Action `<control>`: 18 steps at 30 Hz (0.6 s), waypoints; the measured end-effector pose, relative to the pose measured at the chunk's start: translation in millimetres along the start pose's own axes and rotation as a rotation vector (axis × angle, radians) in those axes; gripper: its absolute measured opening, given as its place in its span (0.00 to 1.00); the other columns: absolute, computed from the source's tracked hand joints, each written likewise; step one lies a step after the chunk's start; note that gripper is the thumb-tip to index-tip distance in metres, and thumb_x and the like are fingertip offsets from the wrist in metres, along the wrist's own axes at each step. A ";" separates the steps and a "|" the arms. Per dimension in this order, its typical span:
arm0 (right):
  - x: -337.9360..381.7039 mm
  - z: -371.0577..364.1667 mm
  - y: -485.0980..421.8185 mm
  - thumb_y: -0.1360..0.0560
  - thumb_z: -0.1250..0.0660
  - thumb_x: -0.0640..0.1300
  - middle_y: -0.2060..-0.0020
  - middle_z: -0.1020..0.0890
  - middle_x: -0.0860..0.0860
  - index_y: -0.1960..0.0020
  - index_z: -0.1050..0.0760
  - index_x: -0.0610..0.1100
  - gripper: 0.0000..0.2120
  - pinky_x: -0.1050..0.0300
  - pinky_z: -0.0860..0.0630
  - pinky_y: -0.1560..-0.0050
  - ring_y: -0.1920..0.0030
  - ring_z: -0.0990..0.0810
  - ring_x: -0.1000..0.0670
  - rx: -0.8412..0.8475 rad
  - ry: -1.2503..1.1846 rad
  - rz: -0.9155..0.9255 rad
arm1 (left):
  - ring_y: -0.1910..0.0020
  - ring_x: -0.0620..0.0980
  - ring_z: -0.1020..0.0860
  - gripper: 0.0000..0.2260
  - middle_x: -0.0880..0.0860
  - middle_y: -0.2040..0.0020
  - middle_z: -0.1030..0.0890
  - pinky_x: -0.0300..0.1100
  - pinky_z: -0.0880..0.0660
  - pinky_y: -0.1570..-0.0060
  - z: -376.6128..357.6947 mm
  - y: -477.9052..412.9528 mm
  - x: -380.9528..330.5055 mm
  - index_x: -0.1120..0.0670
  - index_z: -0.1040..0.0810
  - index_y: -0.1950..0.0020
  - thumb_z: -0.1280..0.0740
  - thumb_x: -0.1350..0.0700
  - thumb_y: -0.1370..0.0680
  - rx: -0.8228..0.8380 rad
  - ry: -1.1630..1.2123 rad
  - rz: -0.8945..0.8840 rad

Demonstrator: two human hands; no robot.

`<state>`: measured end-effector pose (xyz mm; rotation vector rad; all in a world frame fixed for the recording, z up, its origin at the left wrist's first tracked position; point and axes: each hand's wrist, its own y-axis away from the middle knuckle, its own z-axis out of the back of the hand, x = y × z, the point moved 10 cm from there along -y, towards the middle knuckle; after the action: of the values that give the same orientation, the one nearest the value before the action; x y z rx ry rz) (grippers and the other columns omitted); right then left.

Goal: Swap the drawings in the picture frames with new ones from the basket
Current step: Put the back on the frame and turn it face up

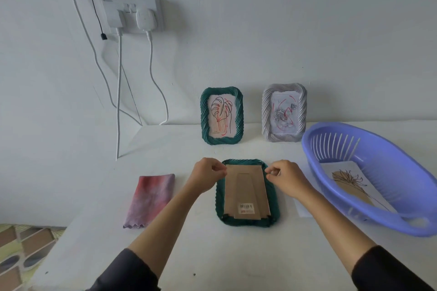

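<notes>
Green frame (247, 221) face-down on table (165, 231) — left hand (207, 176), right hand (287, 178) grip pinching backing board (246, 192) top corners.

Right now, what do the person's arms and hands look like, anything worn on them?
Both hands, the left hand and the right hand, are bare: no gloves, and no rings, watch or bracelets that I can make out. The forearms are uncovered; dark charcoal sleeves, the left sleeve and the right sleeve, are pushed up near the elbows. No markings or cables show.

Soft, even, cool daylight, faint shadows, no glare, slightly soft focus, wide-angle bending at the edges
</notes>
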<state>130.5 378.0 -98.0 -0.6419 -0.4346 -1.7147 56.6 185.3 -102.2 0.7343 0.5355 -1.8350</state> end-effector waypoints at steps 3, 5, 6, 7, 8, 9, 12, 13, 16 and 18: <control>-3.7 -4.3 -24.0 0.24 0.37 0.40 0.46 0.24 0.42 0.41 0.22 0.41 0.13 0.56 0.29 0.48 0.45 0.23 0.44 -0.036 0.046 -0.027 | 0.47 0.51 0.23 0.13 0.56 0.43 0.20 0.37 0.31 0.51 -4.3 -17.6 -2.9 0.59 0.21 0.40 0.33 0.57 0.24 -0.043 -0.045 0.019; -2.6 -11.6 -33.3 0.23 0.39 0.41 0.43 0.25 0.42 0.39 0.24 0.43 0.14 0.54 0.28 0.46 0.44 0.23 0.44 -0.028 0.063 -0.025 | 0.40 0.52 0.25 0.14 0.55 0.39 0.22 0.40 0.30 0.42 -10.4 -26.4 -2.3 0.58 0.22 0.38 0.34 0.57 0.23 -0.046 -0.079 0.031; -1.8 -15.3 -36.1 0.23 0.39 0.42 0.43 0.26 0.43 0.38 0.24 0.43 0.15 0.54 0.28 0.46 0.44 0.23 0.44 -0.023 0.074 -0.024 | 0.38 0.52 0.26 0.15 0.55 0.37 0.22 0.41 0.31 0.39 -13.3 -30.0 -1.2 0.57 0.23 0.37 0.35 0.57 0.23 -0.048 -0.092 0.035; -1.3 -18.7 -38.1 0.23 0.39 0.42 0.44 0.26 0.43 0.37 0.25 0.43 0.15 0.54 0.27 0.47 0.45 0.23 0.44 -0.019 0.085 -0.025 | 0.37 0.52 0.26 0.15 0.55 0.37 0.23 0.41 0.32 0.37 -15.3 -32.9 -0.1 0.57 0.23 0.37 0.35 0.57 0.22 -0.053 -0.107 0.036; -1.0 -21.7 -39.5 0.23 0.39 0.43 0.44 0.26 0.43 0.37 0.25 0.43 0.15 0.54 0.27 0.47 0.45 0.23 0.44 -0.018 0.098 -0.026 | 0.37 0.52 0.26 0.14 0.55 0.37 0.23 0.41 0.32 0.37 -16.3 -34.9 1.0 0.57 0.22 0.37 0.36 0.58 0.22 -0.064 -0.116 0.038; -0.8 -24.1 -40.7 0.23 0.38 0.43 0.43 0.26 0.44 0.37 0.25 0.43 0.15 0.54 0.27 0.47 0.45 0.23 0.44 -0.018 0.113 -0.028 | 0.37 0.53 0.26 0.14 0.55 0.37 0.23 0.41 0.32 0.38 -17.3 -36.5 2.3 0.57 0.22 0.37 0.36 0.59 0.22 -0.072 -0.124 0.041; -2.2 -26.7 -43.6 0.23 0.37 0.43 0.43 0.27 0.44 0.37 0.26 0.42 0.16 0.55 0.28 0.48 0.44 0.24 0.44 -0.027 0.132 -0.038 | 0.39 0.53 0.25 0.14 0.55 0.39 0.21 0.40 0.31 0.41 -19.6 -40.5 7.1 0.58 0.22 0.38 0.36 0.60 0.22 -0.082 -0.119 0.048; -2.7 -27.0 -44.7 0.23 0.37 0.43 0.43 0.27 0.44 0.37 0.25 0.42 0.15 0.55 0.28 0.48 0.44 0.24 0.44 -0.028 0.131 -0.040 | 0.40 0.53 0.25 0.14 0.55 0.40 0.21 0.40 0.30 0.42 -20.3 -41.6 7.9 0.58 0.22 0.38 0.36 0.60 0.22 -0.078 -0.123 0.046; -3.5 -27.5 -46.1 0.23 0.37 0.42 0.44 0.27 0.43 0.39 0.24 0.41 0.14 0.55 0.28 0.50 0.46 0.23 0.43 -0.037 0.132 -0.035 | 0.42 0.54 0.23 0.13 0.56 0.43 0.19 0.40 0.29 0.44 -24.0 -44.6 8.6 0.58 0.21 0.39 0.36 0.59 0.22 -0.046 -0.148 0.025; -4.4 -28.1 -45.6 0.23 0.37 0.42 0.45 0.27 0.43 0.39 0.24 0.41 0.14 0.57 0.29 0.50 0.47 0.23 0.43 -0.049 0.118 -0.036 | 0.43 0.54 0.23 0.12 0.56 0.44 0.19 0.40 0.29 0.44 -24.4 -46.1 9.0 0.58 0.20 0.40 0.35 0.59 0.23 -0.042 -0.145 0.018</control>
<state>81.7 375.3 -120.4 -0.5669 -0.3239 -1.7918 17.0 212.1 -124.8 0.5711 0.4696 -1.8386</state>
